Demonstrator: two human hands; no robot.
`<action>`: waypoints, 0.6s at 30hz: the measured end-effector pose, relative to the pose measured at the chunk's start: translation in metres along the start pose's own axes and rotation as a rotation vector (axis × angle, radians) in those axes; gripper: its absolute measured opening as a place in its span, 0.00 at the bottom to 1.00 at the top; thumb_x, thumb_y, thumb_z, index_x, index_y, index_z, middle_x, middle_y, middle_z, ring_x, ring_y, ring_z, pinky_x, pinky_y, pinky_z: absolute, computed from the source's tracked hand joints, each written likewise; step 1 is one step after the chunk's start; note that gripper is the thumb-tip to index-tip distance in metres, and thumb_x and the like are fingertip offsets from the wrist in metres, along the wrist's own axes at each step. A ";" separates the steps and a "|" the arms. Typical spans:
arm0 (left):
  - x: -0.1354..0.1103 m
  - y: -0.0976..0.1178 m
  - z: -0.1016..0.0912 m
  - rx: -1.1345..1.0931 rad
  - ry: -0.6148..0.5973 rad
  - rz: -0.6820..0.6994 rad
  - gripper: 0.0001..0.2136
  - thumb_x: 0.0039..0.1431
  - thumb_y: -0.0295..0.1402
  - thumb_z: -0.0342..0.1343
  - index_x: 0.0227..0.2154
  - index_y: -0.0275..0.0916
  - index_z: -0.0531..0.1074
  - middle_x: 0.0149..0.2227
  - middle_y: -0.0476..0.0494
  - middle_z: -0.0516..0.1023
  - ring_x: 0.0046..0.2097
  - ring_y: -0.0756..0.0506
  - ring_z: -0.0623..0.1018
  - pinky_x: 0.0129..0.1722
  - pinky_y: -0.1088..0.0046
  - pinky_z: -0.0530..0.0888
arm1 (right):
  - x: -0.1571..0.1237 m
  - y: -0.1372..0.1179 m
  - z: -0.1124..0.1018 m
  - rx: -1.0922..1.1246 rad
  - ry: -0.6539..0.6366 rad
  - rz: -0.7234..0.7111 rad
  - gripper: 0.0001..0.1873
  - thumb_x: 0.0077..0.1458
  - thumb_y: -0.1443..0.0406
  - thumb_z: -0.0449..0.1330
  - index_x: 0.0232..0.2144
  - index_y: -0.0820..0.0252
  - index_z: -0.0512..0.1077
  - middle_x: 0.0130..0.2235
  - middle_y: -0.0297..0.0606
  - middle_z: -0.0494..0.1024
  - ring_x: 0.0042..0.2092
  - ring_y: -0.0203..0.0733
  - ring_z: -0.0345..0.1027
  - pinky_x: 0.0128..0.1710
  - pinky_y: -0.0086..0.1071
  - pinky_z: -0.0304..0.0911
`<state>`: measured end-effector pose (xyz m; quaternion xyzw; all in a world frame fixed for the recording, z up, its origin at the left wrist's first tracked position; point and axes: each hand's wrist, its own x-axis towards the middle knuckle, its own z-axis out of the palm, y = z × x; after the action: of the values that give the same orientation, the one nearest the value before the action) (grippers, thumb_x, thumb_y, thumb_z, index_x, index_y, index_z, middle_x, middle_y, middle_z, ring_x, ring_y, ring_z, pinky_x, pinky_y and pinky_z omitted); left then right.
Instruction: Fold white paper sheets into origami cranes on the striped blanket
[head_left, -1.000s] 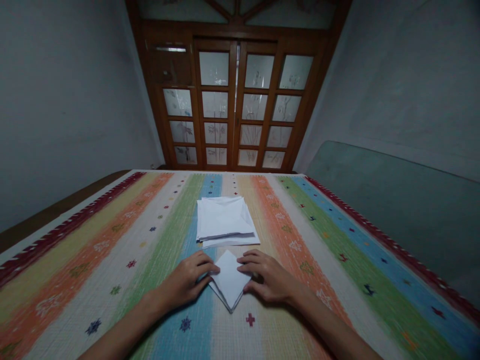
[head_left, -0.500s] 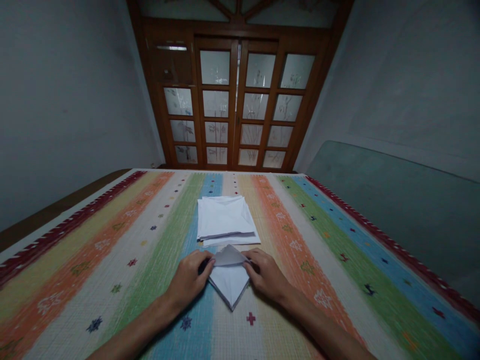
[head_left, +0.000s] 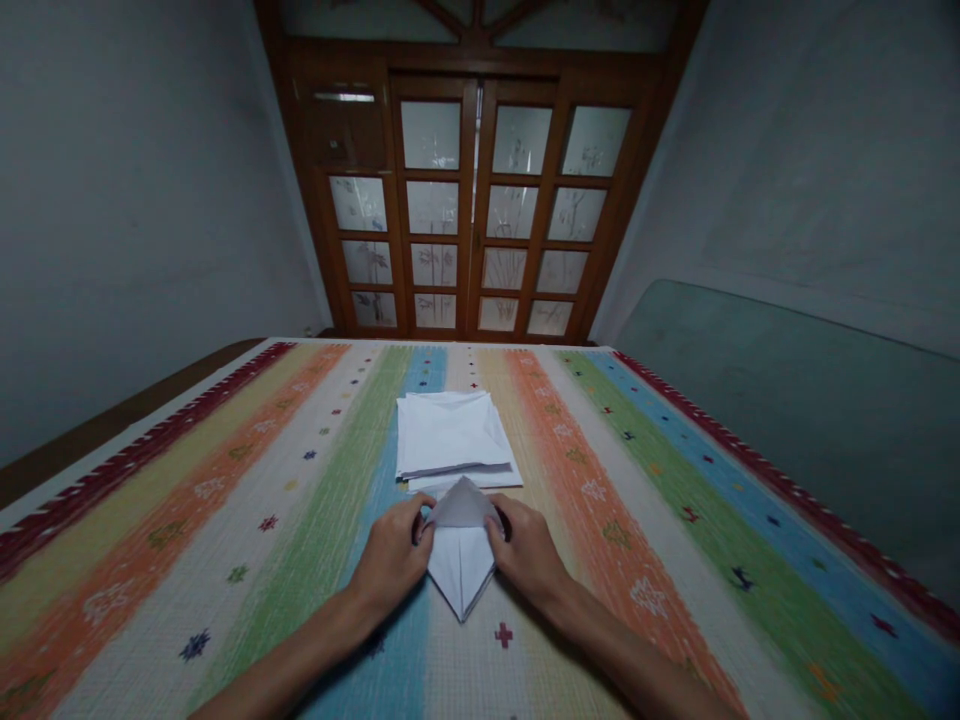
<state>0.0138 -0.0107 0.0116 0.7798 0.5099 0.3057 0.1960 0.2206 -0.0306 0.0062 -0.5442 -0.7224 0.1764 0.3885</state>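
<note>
Head view: the left hand [head_left: 390, 560] and right hand [head_left: 529, 555] grasp either side of a folded white paper [head_left: 461, 565], pinching its raised triangular flap [head_left: 463, 505], while the paper's lower point rests on the striped cover [head_left: 180, 560], just in front of a pile of white paper [head_left: 450, 435], with glass-paned wooden doors [head_left: 472, 200] far beyond. The step in hand looks like folding that flap, and the next move seems to call for laying it down evenly and creasing it firmly.
</note>
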 end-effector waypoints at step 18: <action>0.002 0.003 0.001 -0.287 -0.090 -0.018 0.20 0.56 0.29 0.53 0.53 0.35 0.70 0.28 0.49 0.76 0.29 0.46 0.74 0.32 0.72 0.68 | -0.002 0.004 0.006 0.148 0.080 -0.004 0.21 0.54 0.73 0.56 0.51 0.60 0.71 0.42 0.42 0.78 0.35 0.42 0.72 0.39 0.35 0.68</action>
<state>0.0172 -0.0103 0.0136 0.7521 0.4586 0.3386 0.3307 0.2184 -0.0301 -0.0010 -0.5192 -0.6924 0.2066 0.4563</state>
